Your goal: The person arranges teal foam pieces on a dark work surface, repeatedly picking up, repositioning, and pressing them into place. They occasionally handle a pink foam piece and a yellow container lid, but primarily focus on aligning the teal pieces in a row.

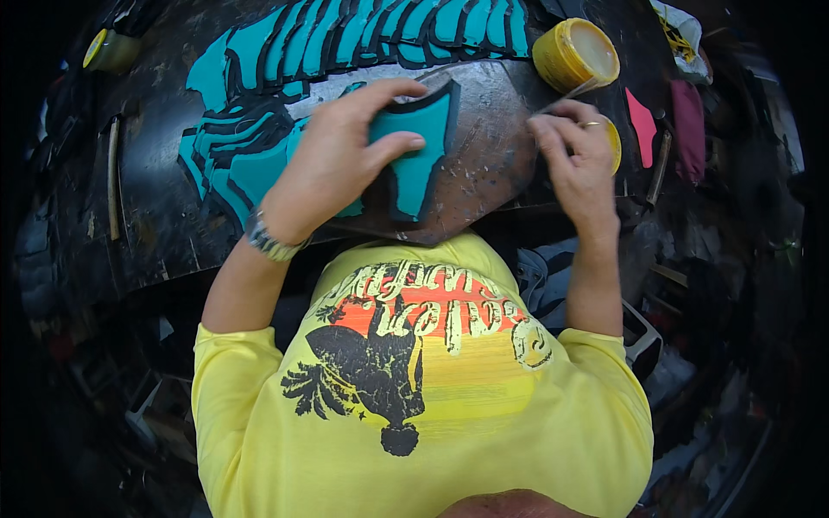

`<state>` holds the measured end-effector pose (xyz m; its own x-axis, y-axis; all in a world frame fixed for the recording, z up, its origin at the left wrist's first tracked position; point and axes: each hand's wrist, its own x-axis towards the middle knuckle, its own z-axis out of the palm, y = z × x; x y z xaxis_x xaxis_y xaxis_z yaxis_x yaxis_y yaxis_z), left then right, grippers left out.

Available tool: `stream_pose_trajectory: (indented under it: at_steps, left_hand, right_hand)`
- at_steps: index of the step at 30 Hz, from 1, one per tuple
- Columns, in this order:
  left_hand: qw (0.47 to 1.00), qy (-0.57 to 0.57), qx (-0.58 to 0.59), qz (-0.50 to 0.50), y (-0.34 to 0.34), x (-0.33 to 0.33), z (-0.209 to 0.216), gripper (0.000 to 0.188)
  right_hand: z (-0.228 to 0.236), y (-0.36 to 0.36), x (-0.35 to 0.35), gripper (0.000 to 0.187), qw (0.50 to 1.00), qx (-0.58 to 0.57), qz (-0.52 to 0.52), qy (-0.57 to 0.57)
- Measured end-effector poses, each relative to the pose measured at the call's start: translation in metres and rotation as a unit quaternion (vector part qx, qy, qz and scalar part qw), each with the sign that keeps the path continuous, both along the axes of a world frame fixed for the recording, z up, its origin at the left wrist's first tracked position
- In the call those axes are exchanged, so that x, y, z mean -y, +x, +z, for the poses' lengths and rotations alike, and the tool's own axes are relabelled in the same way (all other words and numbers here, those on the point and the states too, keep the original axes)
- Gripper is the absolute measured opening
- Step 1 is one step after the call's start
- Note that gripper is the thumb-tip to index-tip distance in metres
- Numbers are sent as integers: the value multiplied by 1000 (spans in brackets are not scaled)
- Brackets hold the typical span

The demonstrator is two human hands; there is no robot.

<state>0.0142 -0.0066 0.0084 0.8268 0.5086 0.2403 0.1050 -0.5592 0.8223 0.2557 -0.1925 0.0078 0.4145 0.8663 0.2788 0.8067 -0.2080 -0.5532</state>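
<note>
My left hand point(344, 147) grips a teal cut-out piece with a black edge point(416, 177), its thumb lying on the teal face. The piece is wide at the top and narrows toward me. To the right, the fingers of my right hand point(577, 160) are pinched on a thin pale tool point(580, 90); its exact kind is unclear. That tool reaches up toward an open yellow tub point(560, 59) with pale contents, which sits just beyond the hand. Below both hands lies a dark, worn board point(484, 168).
Overlapping teal pieces point(345, 39) line the far side, with another stack point(250, 164) at left. A yellow lid point(615, 147) lies partly behind my right hand. Further right are a pink piece point(641, 125) and a wooden handle point(660, 168). A wooden-handled tool point(114, 177) lies far left.
</note>
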Motion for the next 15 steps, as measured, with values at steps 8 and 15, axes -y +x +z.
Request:
stream_pose_trajectory:
  at_steps: [8, 15]
  left_hand:
    - [992, 87, -94, 11, 25, 10, -21, 41]
    - [990, 102, -100, 19, 23, 9, -22, 33]
  right_hand:
    - [-40, -23, -24, 42, 988, 99, 93, -77]
    - [-40, -33, -17, 49, 977, 137, 109, -126]
